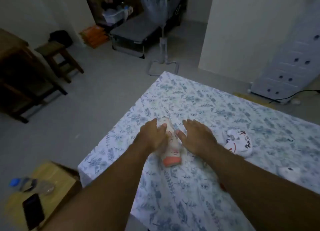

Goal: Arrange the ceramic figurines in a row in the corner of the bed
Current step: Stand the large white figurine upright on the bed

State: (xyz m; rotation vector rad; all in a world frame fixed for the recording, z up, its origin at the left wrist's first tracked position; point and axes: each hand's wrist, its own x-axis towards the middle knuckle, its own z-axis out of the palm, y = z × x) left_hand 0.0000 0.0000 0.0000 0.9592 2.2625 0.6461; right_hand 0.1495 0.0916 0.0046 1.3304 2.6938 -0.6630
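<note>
Leaf-print sheets cover the bed (199,99). Near its corner a tall pink-based figurine (170,152) lies tipped, the left hand (152,135) wrapped around it; the right hand (197,135) hovers spread and empty. A white cat figurine (239,142) lies beside it.

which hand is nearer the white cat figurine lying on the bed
Right. The right hand lies just left of the white cat figurine; the left hand is farther left, on the orange-based figurine.

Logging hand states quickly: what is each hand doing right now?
Left hand: fingers closed on the tall white ceramic figurine with an orange base.
Right hand: open, flat beside that figurine, holding nothing.
</note>
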